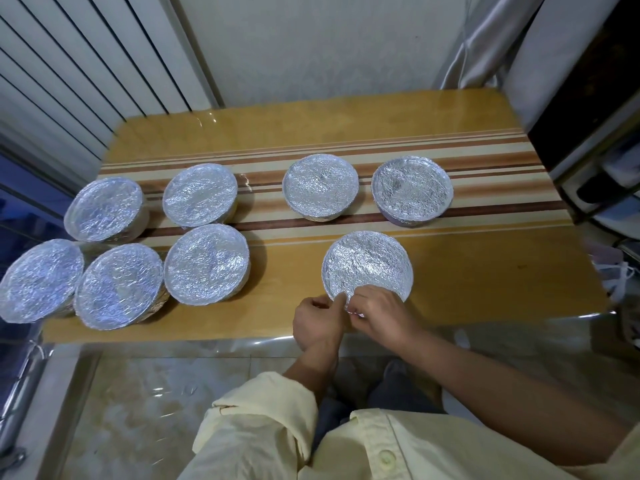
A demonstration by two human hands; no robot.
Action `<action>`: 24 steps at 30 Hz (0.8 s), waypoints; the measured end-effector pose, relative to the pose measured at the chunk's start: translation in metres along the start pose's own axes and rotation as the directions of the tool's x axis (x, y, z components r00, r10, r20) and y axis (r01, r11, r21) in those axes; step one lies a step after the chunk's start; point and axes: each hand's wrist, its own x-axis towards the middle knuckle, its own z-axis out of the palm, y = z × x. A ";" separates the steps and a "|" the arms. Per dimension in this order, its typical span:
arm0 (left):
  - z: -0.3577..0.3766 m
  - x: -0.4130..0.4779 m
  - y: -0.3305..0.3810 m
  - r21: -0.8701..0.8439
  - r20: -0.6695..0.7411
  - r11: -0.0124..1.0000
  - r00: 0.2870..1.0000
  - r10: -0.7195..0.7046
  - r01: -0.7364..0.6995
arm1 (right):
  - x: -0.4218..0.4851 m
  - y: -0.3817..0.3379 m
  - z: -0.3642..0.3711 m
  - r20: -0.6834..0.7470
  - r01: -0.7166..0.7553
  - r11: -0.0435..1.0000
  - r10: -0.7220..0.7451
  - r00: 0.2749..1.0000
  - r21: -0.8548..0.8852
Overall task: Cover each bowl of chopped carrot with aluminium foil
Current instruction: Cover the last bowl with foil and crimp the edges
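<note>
Counter: the yellow wood-look counter (485, 278) has brown and cream stripes running across its middle. A clear sheet lies over it and hangs off the near edge.
Room: there is a white wall behind and a ribbed white panel (69, 64) at the far left. A pale curtain (485, 39) hangs at the far right, a dark cabinet (588, 109) stands along the right, and a glossy tiled floor (156, 393) is below me.
Left group: five foil-covered bowls crowd the left end. Two are behind (104, 209) (200, 195) and three are in front (40, 280) (119, 286) (206, 264), the front ones close together.
Far row: two more covered bowls (321, 186) (412, 190) sit on the stripes, side by side but apart.
Near bowl: the near bowl (367, 265) stands alone at the front right of centre, well apart from the left group. Its top is fully wrapped in crinkled foil (356, 312).
Left hand: my left hand (320, 320) is at the bowl's near rim with its fingers curled, and the thumb pinches the foil's edge.
Right hand: my right hand (381, 313) is just beside the left, touching it. Its fingers are curled over the same near rim and grip the bunched foil.
Sleeves: my pale yellow shirt (263, 420) is rolled up on the left arm, and the right forearm is bare.
</note>
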 end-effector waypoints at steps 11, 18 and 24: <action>0.005 0.002 -0.004 0.000 0.053 1.000 0.998 -0.026 0.026 | 0.002 -0.003 -0.003 -0.025 -0.008 0.999 0.007 1.000 -0.036; 0.006 0.002 -0.003 -0.015 0.069 0.999 0.997 -0.036 0.037 | 0.000 0.000 -0.001 -0.016 0.018 1.000 -0.019 1.000 -0.020; 0.006 0.003 -0.013 -0.060 0.123 0.998 0.992 0.000 0.008 | -0.001 0.001 -0.002 -0.040 0.006 1.000 -0.006 0.999 -0.001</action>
